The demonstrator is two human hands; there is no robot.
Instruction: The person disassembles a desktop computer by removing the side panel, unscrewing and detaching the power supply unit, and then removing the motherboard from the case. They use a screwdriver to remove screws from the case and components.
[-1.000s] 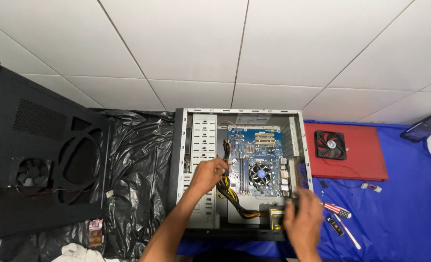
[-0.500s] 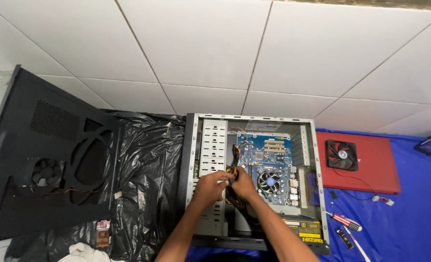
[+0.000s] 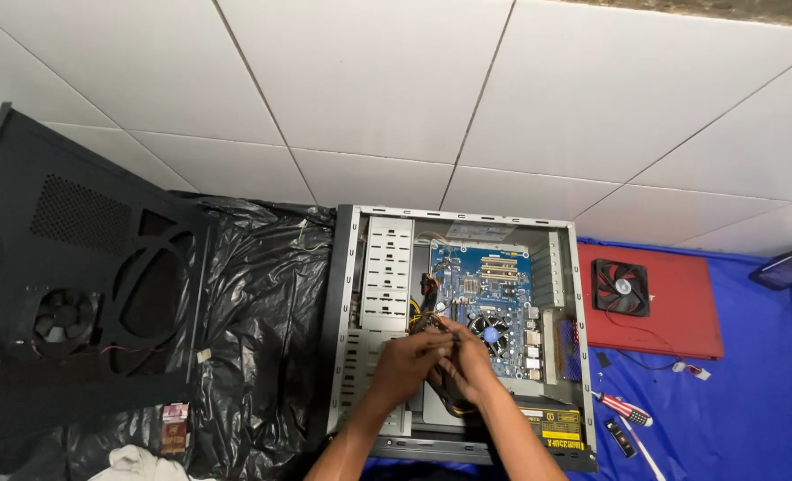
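Note:
An open computer case point(image 3: 347, 294) lies flat with a blue motherboard point(image 3: 485, 285) inside. Both hands meet over the case's middle, just left of the round processor fan point(image 3: 492, 336). My left hand point(image 3: 407, 359) and my right hand point(image 3: 469, 363) are closed on a bundle of black, yellow and red cables point(image 3: 425, 313) that runs along the motherboard's left edge. A grey drive cage point(image 3: 387, 276) sits left of the hands. The power supply point(image 3: 552, 426) lies at the case's near right corner.
A black side panel with a small fan point(image 3: 84, 294) leans at the left on black plastic sheeting point(image 3: 253, 294). Right of the case sit a red flat box point(image 3: 681, 312) with a loose black fan point(image 3: 620, 287) on it, screwdrivers point(image 3: 623, 410) and a blue cloth point(image 3: 752, 410).
My right hand left the near right corner of the case and joined my left hand on the cables. The view has shifted, so the case sits further right.

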